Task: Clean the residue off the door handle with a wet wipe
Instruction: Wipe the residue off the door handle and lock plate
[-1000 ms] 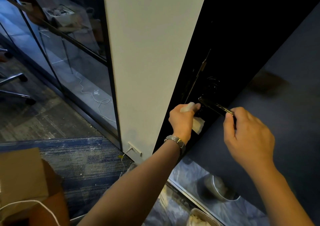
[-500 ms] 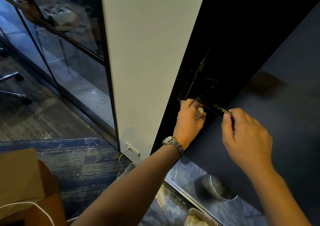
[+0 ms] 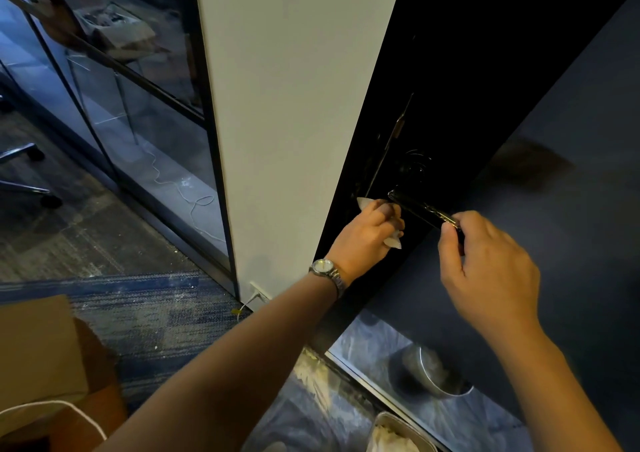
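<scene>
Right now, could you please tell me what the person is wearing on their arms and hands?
No sleeves or gloves are in view. A silver wristwatch with a round face and a metal link band sits just behind the left hand. The right hand shows no jewellery.

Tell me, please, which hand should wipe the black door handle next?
Left: the left hand grips the white wet wipe at the glossy black lever handle; the right hand merely pinches its tip.

Floor: blue-grey carpet on the left, cardboard box on it. Marbled tile by the door carries metal bowl and metal tray.
</scene>
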